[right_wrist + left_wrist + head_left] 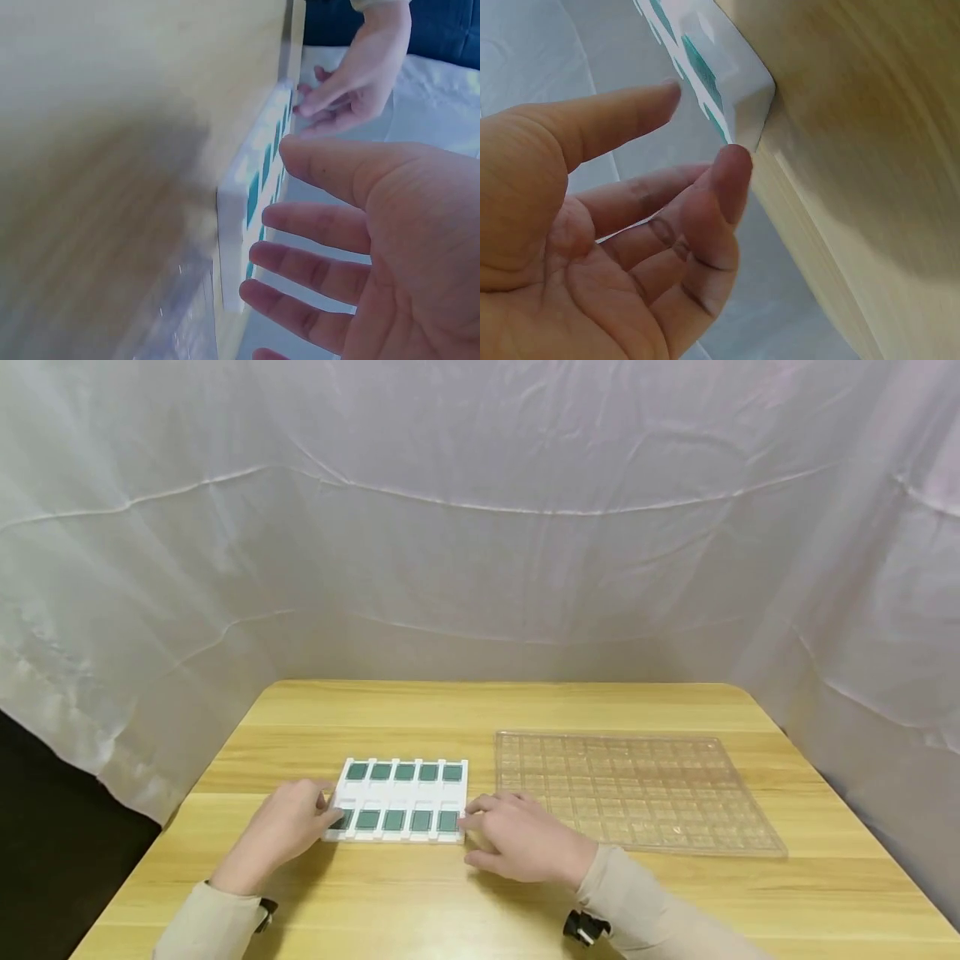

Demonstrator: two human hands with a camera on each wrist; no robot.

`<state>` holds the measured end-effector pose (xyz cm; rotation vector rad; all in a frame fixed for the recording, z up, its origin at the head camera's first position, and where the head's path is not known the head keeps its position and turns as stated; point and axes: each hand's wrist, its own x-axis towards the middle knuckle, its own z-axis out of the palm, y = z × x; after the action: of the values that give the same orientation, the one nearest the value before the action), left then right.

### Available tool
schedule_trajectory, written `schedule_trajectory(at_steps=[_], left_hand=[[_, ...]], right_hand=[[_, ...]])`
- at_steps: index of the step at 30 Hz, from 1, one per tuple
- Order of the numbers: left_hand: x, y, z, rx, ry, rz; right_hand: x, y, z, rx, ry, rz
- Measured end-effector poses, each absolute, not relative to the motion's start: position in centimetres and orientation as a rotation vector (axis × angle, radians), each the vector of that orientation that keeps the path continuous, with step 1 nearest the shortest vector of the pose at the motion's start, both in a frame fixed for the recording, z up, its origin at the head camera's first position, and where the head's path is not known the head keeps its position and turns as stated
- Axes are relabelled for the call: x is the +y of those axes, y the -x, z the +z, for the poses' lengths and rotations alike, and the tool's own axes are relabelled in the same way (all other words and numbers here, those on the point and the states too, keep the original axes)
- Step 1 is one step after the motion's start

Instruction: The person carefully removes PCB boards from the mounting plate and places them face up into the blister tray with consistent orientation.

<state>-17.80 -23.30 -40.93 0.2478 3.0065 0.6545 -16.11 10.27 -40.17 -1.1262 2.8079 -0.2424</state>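
Observation:
A white plastic tray (375,794) lies on the wooden table, with two rows of dark green square pieces (393,820) in its slots. At the tray's left edge is my left hand (292,818), its thumb over the near left corner in the head view. The left wrist view shows that hand's fingers (733,169) bent loosely near the tray's corner, apart from the thumb. My right hand (521,837) is at the right edge, fingertips right by the near right corner. Its fingers (319,225) are spread and fairly straight, with nothing gripped between them.
A large clear plastic tray (630,789) with a grid of small compartments lies to the right, just beyond my right hand. The wooden table (420,893) has rounded far corners. Pale curtains (480,543) hang behind it and at both sides.

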Motion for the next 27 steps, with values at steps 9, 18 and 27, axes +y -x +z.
schedule_trajectory(at_steps=[9, 18, 27], left_hand=[[-23.9, 18.4, -41.4, 3.028, -0.268, 0.695], [-24.3, 19.3, -42.1, 2.999, -0.276, 0.752], [-24.3, 20.5, -42.3, 2.977, -0.256, 0.768]], right_hand=[[11.7, 19.1, -39.6, 2.808, 1.052, -0.427], [12.1, 21.7, -39.6, 2.794, 0.978, -0.482], [10.9, 23.6, -39.8, 2.794, 0.962, -0.498]])
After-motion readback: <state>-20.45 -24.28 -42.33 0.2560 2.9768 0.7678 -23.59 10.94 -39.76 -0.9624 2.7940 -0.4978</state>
